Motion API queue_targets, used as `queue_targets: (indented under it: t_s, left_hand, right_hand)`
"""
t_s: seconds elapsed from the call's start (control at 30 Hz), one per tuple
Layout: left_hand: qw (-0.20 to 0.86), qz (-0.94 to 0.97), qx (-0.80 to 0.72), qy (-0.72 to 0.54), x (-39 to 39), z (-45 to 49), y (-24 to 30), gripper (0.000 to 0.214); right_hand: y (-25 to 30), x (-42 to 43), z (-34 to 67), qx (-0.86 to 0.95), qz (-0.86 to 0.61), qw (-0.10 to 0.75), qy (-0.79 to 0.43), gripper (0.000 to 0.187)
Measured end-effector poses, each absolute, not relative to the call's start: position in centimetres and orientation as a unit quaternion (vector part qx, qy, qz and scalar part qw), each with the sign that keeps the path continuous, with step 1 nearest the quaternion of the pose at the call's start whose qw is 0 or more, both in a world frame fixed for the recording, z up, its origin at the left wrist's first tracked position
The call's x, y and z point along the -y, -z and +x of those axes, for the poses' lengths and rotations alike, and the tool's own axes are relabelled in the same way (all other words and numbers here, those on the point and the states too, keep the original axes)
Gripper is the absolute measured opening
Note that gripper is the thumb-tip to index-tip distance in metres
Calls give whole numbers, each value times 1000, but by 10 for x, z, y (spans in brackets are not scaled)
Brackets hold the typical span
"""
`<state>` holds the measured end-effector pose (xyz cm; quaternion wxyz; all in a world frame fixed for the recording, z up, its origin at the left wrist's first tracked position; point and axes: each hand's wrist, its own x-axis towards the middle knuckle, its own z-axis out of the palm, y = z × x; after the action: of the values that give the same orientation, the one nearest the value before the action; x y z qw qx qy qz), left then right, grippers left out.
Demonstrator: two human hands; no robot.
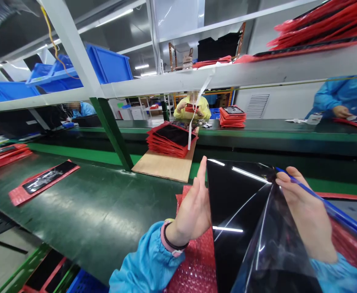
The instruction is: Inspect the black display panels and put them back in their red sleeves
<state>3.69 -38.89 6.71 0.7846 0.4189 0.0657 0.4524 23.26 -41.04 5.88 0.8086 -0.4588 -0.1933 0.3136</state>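
A glossy black screen panel (233, 203) is tilted up in front of me, with ceiling lights mirrored in it. My left hand (195, 205) holds it along the left edge, fingers straight and partly hidden by the panel. A clear protective film (276, 240) is peeled away from the panel's top right corner and folds down over its right part. My right hand (306, 207) pinches the corner of that film between thumb and fingertips. A thin blue stick (334, 205), perhaps a pen, also lies in my right hand. Red bubble wrap (196, 260) is underneath the panel.
A stack of red-wrapped panels (172, 138) stands on a wooden board (160, 165) ahead. Another red-wrapped panel (45, 179) lies left on the green bench (105, 207). A green post (111, 134) supports the shelf (172, 81). Several co-workers sit across the line.
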Motion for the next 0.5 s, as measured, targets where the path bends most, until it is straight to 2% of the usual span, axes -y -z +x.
queue_targets:
  t_s: [0.1,0.27,0.43,0.5]
  left_hand:
    - [784,417,-75,-455,389,37,-66,55]
    - [733,438,-138,-502,377,34,-50,59]
    - [717,487,-234,-440,364,19,-18,96]
    - [689,507,-289,-430,360,9,-3,96]
  right_hand:
    - [-54,409,235,224,-460,803,-306,46]
    - [-41,405,225,322,-458,777,-289,52]
    - [4,394,215,400,-455,749,-269,46]
    - [26,390,226,428,-474,725,-257,40]
